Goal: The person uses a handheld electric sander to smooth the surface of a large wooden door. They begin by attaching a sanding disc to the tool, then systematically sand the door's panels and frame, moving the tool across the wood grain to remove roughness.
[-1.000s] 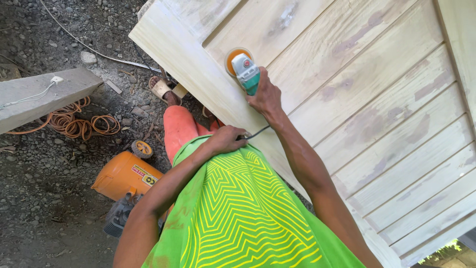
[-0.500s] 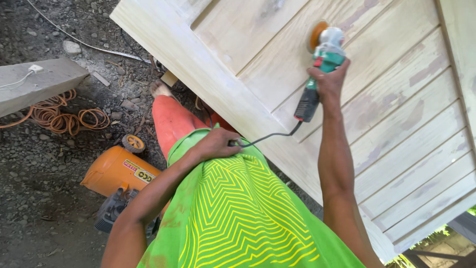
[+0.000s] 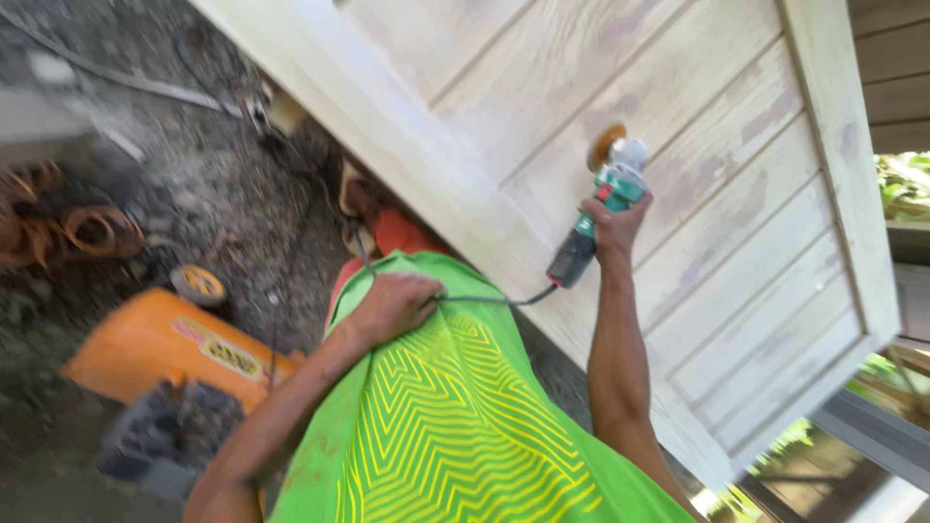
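Pale panelled door point(image 3: 678, 194): angle grinder point(image 3: 605, 199), gripped by right hand point(image 3: 612, 225), has been carried rightward; left hand point(image 3: 392, 305) pinches cord point(image 3: 484, 298).

door panel point(image 3: 678, 194) cut off at top, compressor point(image 3: 165, 349) blurred (motion)

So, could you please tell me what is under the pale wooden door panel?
Under the door panel, near its lower edge, an orange-clad leg and gravel ground show. The panel hides the rest; the angle grinder rests on top.
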